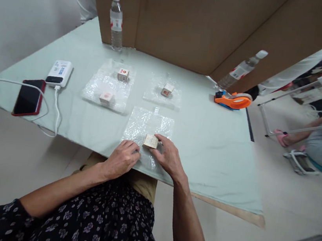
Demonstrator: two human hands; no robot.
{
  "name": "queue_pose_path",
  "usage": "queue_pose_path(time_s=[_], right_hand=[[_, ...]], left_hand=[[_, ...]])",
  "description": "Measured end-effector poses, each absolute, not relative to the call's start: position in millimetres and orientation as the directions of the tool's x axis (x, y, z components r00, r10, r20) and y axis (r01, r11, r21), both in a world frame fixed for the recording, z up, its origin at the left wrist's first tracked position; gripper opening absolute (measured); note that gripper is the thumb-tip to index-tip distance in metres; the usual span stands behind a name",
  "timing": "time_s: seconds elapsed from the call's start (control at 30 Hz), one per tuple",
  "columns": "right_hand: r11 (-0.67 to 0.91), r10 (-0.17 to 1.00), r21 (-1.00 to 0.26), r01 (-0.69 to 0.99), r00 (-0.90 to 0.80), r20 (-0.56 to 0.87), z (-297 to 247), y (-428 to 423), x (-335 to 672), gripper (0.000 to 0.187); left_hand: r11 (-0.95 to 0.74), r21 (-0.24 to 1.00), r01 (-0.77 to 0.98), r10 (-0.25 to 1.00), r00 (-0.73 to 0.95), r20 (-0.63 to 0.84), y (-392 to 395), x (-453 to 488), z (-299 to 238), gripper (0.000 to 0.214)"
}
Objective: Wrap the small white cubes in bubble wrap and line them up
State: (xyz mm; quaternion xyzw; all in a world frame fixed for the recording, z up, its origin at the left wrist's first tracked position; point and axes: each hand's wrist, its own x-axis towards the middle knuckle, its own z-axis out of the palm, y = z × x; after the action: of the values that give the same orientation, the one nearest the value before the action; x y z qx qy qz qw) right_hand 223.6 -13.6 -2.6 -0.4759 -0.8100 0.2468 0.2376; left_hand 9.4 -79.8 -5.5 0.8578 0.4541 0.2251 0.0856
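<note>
My right hand grips a small printed cardboard box between thumb and fingers, over a clear bubble-wrap bag near the table's front edge. At the lower left of that same bag, my left hand is closed, its fingers curled and pinching the plastic. Farther back, another small box sits on a second bubble-wrap bag. To the left, a third box rests on bubble wrap, and a paler box shows through the plastic.
Behind stands a tall cardboard panel, with water bottles at its left and right. An orange tape dispenser lies at the right. A power bank, white cable and phone occupy the left. A person sits beyond, right.
</note>
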Motion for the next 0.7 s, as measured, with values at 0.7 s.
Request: queue_pose_path(time_s=[0.7], right_hand=[[0.337, 0.893, -0.804, 0.490, -0.435, 0.110, 21, -14, 243, 0.030]], left_hand=[[-0.252, 0.793, 0.554, 0.967, 0.180, 0.181, -24, 17, 11, 0.006]])
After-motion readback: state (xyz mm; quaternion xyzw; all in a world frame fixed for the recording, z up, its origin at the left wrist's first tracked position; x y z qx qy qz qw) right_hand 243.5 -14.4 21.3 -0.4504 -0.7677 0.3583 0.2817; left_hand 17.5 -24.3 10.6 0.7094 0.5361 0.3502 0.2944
